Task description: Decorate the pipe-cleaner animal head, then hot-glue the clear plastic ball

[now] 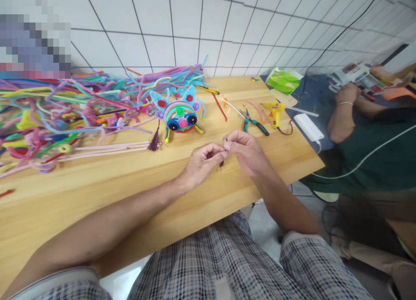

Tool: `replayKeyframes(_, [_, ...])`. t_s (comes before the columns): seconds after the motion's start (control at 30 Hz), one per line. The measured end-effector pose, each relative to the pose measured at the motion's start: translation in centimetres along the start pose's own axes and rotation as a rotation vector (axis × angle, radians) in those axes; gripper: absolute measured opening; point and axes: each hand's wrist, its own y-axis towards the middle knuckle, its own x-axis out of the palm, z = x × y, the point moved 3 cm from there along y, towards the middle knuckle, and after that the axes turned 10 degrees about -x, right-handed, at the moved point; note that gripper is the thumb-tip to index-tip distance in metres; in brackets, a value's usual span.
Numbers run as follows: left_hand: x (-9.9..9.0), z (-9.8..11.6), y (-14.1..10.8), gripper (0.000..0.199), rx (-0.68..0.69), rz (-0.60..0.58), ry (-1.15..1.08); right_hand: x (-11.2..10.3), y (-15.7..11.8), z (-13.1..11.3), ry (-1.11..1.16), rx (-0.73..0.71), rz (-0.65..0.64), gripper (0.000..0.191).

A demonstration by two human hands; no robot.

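Note:
My left hand (204, 162) and my right hand (245, 150) meet above the table, thumbs and forefingers pinched close together. Between them is a small dark tassel (221, 164), its fringe hanging below my left fingertips and its top end showing at my right fingertips. Beyond my hands stands a colourful pipe-cleaner animal head (180, 116) with blue ears, big black eyes and a pink nose. A purple tassel (154, 140) hangs from its left side down to the table.
Heaped pipe cleaners (97, 105) cover the table's left and back. Green-handled pliers (255, 122), a yellow glue gun (275, 114) and a white power strip (308, 127) lie to the right. A green packet (284, 80) is behind. A co-worker's arm (344, 109) is at far right.

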Motion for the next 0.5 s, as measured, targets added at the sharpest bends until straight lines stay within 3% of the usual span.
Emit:
replayKeyframes(0.27, [0.40, -0.44, -0.04, 0.029, -0.014, -0.037, -0.027, -0.12, 0.22, 0.13, 0.140, 0.113, -0.037, 0.026])
replayKeyframes(0.5, [0.43, -0.14, -0.23, 0.029, -0.049, -0.040, -0.018, -0.03, 0.14, 0.03, 0.070, 0.113, -0.049, 0.036])
